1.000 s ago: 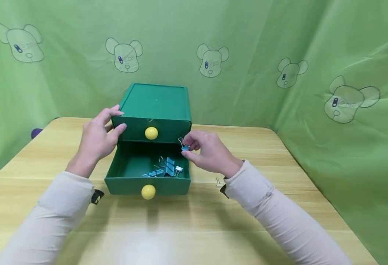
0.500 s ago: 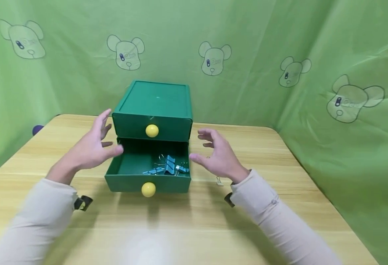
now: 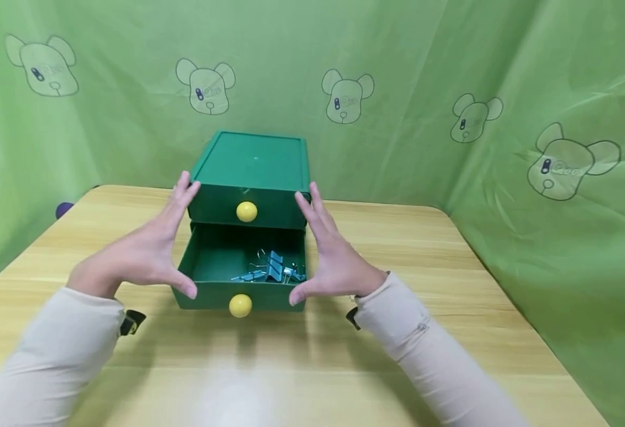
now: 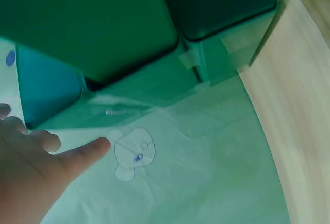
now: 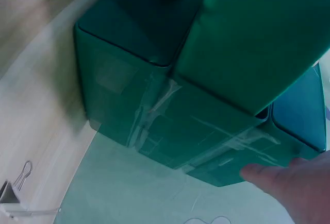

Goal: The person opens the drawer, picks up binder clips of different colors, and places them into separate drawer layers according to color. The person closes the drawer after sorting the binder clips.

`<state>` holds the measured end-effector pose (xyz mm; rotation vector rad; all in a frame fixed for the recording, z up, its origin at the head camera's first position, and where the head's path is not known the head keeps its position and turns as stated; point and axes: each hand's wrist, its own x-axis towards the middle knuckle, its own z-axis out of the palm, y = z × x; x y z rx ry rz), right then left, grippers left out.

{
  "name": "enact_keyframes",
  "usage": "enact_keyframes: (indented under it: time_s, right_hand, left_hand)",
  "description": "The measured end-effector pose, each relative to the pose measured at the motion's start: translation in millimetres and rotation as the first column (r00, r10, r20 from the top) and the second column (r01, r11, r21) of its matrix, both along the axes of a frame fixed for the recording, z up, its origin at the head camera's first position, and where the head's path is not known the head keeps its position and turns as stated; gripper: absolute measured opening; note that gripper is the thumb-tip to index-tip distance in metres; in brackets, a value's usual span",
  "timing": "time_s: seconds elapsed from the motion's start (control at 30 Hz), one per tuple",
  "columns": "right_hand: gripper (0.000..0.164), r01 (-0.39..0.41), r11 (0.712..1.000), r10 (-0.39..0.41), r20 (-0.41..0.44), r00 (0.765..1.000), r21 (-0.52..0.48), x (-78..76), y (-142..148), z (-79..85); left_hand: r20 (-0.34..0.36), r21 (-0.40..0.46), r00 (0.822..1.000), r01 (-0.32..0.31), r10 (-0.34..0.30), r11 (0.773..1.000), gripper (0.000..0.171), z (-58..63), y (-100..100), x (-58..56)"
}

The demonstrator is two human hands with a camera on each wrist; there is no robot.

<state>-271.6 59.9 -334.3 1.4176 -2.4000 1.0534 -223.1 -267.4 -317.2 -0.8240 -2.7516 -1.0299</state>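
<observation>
A green drawer unit [image 3: 254,160] with yellow knobs stands on the table, with one drawer [image 3: 211,295] pulled out below the top one. Several blue binder clips [image 3: 274,266] lie in the right part of that drawer. At the unit's left side is my left hand [image 3: 149,252], its fingers straight and its thumb by the drawer's front left corner. My right hand [image 3: 336,261] mirrors it on the right, thumb in front of the drawer's right end. Neither hand holds anything; whether they touch the unit is hard to tell.
In the right wrist view, a binder clip [image 5: 11,195] lies on the table to the unit's right. Under the pulled-out drawer is a closed lower drawer [image 5: 139,18]. A green curtain [image 3: 398,118] printed with bear heads surrounds the wooden table [image 3: 408,231].
My right hand has let go of a small blue binder clip, which now lies in the drawer. My left hand left the unit's corner, and both hands now spread at the unit's sides.
</observation>
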Motion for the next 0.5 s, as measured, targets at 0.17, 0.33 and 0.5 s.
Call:
enact_keyframes:
  time_s: [0.17, 0.33, 0.5]
  right_hand:
    - [0.146, 0.047, 0.998, -0.045, -0.039, 0.998, 0.048, -2.0, -3.3, 3.2]
    - [0.142, 0.132, 0.989, -0.122, -0.146, 0.982, 0.062, -5.1, -4.6, 3.4]
    - [0.128, 0.196, 0.979, -0.18, -0.235, 0.955, 0.047, -8.6, -7.0, 4.7]
  left_hand:
    - [-0.013, -0.031, 0.999, -0.035, 0.034, 0.999, 0.147, -0.7, 5.7, -1.8]
    - [-0.084, -0.023, 0.99, -0.118, 0.116, 0.993, 0.138, -2.3, 6.5, -2.9]
    - [-0.193, -0.035, 0.962, -0.205, 0.195, 0.978, 0.124, -0.7, 10.0, -5.3]
